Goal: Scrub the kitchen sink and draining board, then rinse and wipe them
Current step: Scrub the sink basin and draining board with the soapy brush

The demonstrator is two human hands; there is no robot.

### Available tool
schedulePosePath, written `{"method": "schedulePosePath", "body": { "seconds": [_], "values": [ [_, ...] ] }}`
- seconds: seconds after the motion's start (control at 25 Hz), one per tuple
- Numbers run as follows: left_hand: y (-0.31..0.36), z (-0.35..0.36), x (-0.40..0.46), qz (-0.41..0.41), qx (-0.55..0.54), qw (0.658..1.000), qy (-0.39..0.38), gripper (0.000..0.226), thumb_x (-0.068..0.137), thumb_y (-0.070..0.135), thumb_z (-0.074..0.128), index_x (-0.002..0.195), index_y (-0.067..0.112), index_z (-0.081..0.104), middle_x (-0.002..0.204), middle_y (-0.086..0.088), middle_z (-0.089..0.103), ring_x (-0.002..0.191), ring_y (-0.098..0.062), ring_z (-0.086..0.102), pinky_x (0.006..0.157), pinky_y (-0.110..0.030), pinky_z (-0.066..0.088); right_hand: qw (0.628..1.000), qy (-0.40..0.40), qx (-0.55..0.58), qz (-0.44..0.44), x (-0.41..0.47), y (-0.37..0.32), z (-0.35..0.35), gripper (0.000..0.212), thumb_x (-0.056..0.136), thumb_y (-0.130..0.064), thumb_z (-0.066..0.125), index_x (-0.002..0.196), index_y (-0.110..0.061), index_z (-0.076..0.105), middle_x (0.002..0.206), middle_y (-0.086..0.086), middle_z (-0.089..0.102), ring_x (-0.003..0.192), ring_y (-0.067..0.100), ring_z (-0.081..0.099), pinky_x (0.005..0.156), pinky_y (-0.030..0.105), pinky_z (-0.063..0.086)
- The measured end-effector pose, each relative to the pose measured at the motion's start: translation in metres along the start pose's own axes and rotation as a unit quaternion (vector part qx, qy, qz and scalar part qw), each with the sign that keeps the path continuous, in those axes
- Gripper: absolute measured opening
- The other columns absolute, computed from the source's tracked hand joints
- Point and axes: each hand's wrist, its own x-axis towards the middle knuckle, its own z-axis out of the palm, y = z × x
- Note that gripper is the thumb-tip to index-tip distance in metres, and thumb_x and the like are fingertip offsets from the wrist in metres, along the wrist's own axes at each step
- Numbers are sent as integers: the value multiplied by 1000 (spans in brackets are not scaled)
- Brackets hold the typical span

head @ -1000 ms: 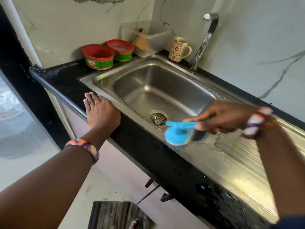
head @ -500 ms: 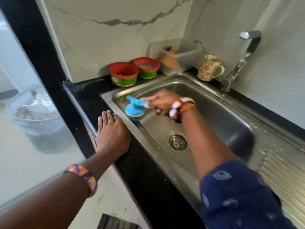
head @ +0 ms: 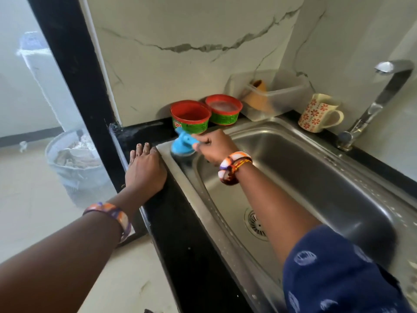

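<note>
A steel sink (head: pixel 316 177) is set in a black counter (head: pixel 180 222), with its drain (head: pixel 256 222) partly behind my right forearm. My right hand (head: pixel 214 145) grips the handle of a blue scrub brush (head: pixel 182 145), whose round head presses on the sink's near left corner rim. My left hand (head: pixel 145 168) rests flat on the counter's front edge, just left of the brush. The draining board is almost out of view at the lower right.
Two red-rimmed green soap tubs (head: pixel 190 117) (head: pixel 223 109) stand behind the brush. A clear plastic box (head: pixel 270 93), a flowered mug (head: pixel 318 112) and the tap (head: pixel 372 105) line the back wall. A black frame (head: pixel 74 71) and a waste basket (head: pixel 74 163) lie left.
My right hand carried the brush from the sink's right front rim across to the left rim, then further to the near left corner by the tubs. My left hand stayed on the counter edge.
</note>
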Motion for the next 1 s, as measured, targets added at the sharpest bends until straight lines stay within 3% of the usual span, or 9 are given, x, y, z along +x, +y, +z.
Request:
{"method": "schedulePosePath", "body": {
  "seconds": [0.16,0.24,0.32,0.56,0.64,0.72,0.88,0.92,1.0],
  "values": [
    [-2,7,3,0,6,1000,21,52,97,14,29,147,0,23,156,-15,17,146,-27,10,119,-37,6,999,11,-32,-12,6,-2,-3,35,90,-21,56,125,-16,60,117,1,68,108,19,62,91,23,46],
    [-2,7,5,-1,8,1000,22,52,97,13,30,146,-1,24,155,-16,17,146,-28,10,119,-38,7,1000,-13,-22,-16,6,-3,-2,36,91,-20,56,127,-16,59,109,-1,70,98,15,64,81,20,46],
    [-1,7,4,-2,8,1000,19,52,96,12,31,146,-1,23,155,-16,17,146,-28,10,119,-38,6,999,7,-51,-8,7,-3,-1,35,91,-22,55,126,-18,60,117,2,68,107,20,62,90,25,47],
    [0,5,2,-24,-5,999,22,52,97,14,32,146,-2,24,155,-18,17,146,-29,9,119,-38,5,998,39,-47,36,6,-3,-2,34,91,-23,54,124,-18,61,111,4,69,100,23,64,84,26,50],
    [2,2,-1,-90,-19,995,38,55,96,13,32,146,-5,19,155,-20,13,146,-30,6,120,-38,4,999,-3,21,35,-7,-7,-1,35,91,-20,54,126,-16,60,85,2,66,70,15,58,57,18,46],
    [2,0,-3,-150,-52,986,50,58,94,10,33,147,-5,14,156,-20,9,146,-29,2,120,-37,2,991,-58,111,55,-25,-3,-10,34,92,-17,55,126,-16,59,63,0,52,48,7,40,37,11,29],
    [-7,1,2,-148,-95,983,58,59,91,1,39,146,-4,20,156,-19,11,146,-29,1,119,-38,1,990,-131,58,18,-47,-3,-19,36,93,-15,54,129,-16,56,43,-17,50,41,-3,41,37,7,27],
    [-8,1,3,-145,-91,984,55,60,90,0,40,146,-4,21,156,-19,11,146,-30,1,119,-38,1,994,-106,40,0,-39,-12,-16,36,93,-16,55,129,-16,56,49,-20,56,48,-5,47,43,6,33],
    [-8,1,3,-139,-88,985,48,61,90,0,42,146,-4,21,156,-20,10,146,-30,1,118,-39,1,997,-64,-20,-38,-5,-32,3,37,92,-18,56,128,-16,56,93,-10,73,76,-1,60,67,10,42]
  ]
}}
